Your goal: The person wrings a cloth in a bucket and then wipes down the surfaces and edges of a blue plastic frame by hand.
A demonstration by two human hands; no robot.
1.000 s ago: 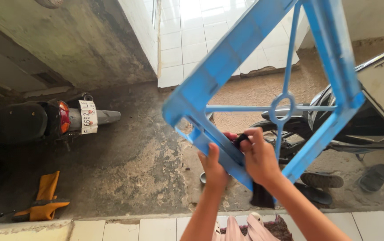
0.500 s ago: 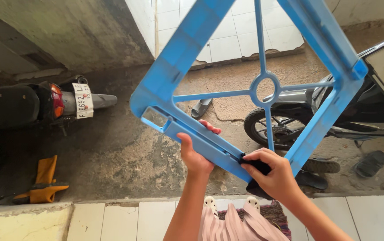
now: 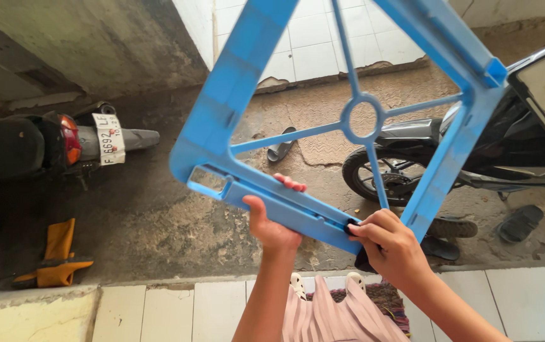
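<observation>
Head view: looking down over a tiled ledge (image 3: 158,310) onto a rough concrete yard, with both of the person's hands raised in front of the camera.
Thing in hand: a blue plastic frame (image 3: 222,107), square with thin spokes meeting a small ring at its middle, held up tilted like a diamond; it fills the picture from 9 o'clock round to 3 o'clock.
Left hand (image 3: 272,229): at about 6 o'clock, closed round the frame's lower bar, thumb on the near face and fingertips curled over the far edge.
Right hand (image 3: 391,246): at about 5 o'clock, thumb and fingers pressed together on a small black part (image 3: 352,228) that sits against the same bar, near its right end.
Step in hand: by my reading, work on that black part while the left hand carries the frame; I cannot tell whether the part is going in or coming out.
What a next move calls for: a steady left grip so the bar does not twist, and a fine, straight pinch from the right.
Below: pink pleated cloth (image 3: 323,313) and a woven mat (image 3: 389,296) at 6 o'clock.
Yard: a scooter (image 3: 25,142) at 9 o'clock, a motorbike (image 3: 412,174) at 3 o'clock, a lone sandal (image 3: 282,145) seen through the frame, a yellow object (image 3: 57,253) at 8 o'clock, dark shoes (image 3: 520,221) at 4 o'clock.
</observation>
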